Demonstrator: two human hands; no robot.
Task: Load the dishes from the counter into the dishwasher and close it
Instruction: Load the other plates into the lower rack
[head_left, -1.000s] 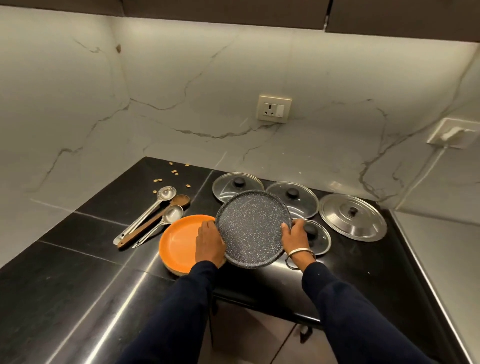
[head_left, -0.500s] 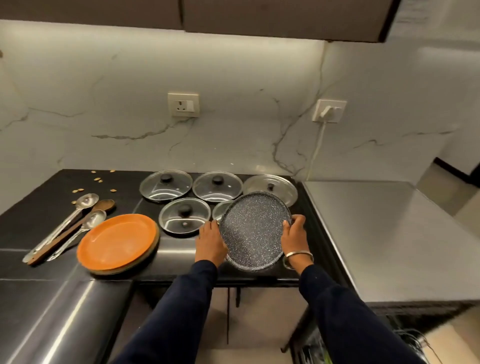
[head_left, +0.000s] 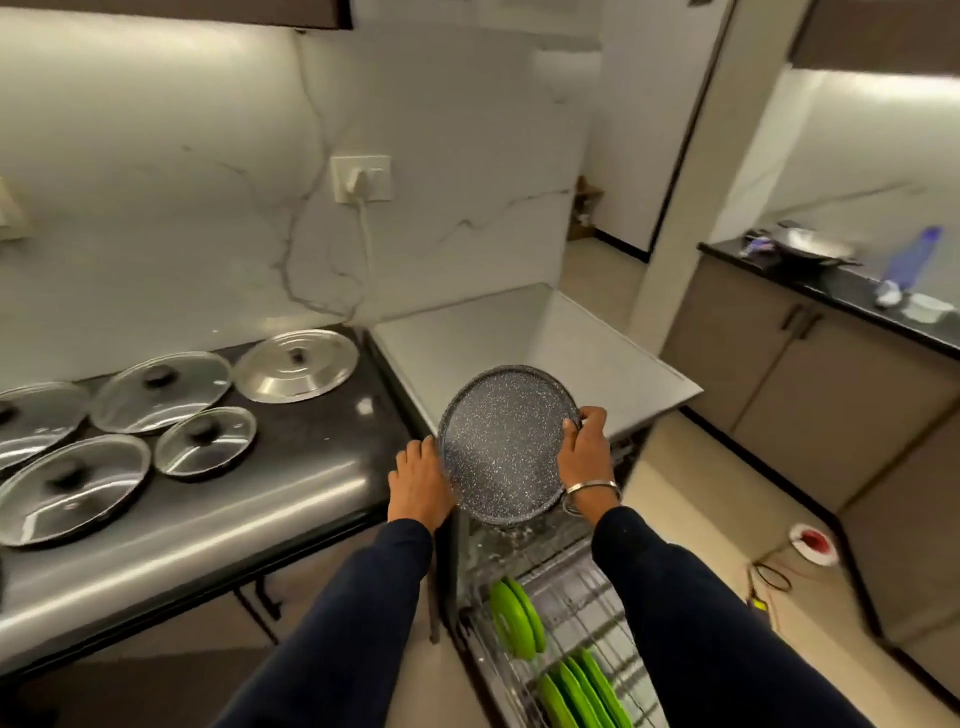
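Two hands carry one speckled plate (head_left: 506, 441) above the open dishwasher rack (head_left: 566, 603).
My left hand (head_left: 421, 480) and right hand (head_left: 584, 449) curl their fingers round opposite rims; it seems rigid, probably weighty and breakable, so rim holds suit it.

Left hand (head_left: 420, 486): fingers go behind the rim of the speckled plate (head_left: 506, 447); fingertips hidden, hold not readable.
Right hand (head_left: 586, 451): fingers curl over the plate's right rim; palm side not visible.
Plate hides the front edge of the grey dishwasher top (head_left: 524, 338) and the rear of the wire rack (head_left: 566, 618).
Rack cut off by the bottom edge; both sleeves cover parts of it.
Green plates (head_left: 517, 618): overlapping edge-on, lower group cut by the frame; count unclear.
2 glass lids (head_left: 31, 418) cut by the left edge.
Far counter items (head_left: 821, 249): blurred, not identifiable.
Red-and-white object on floor (head_left: 813, 543): too small to identify.
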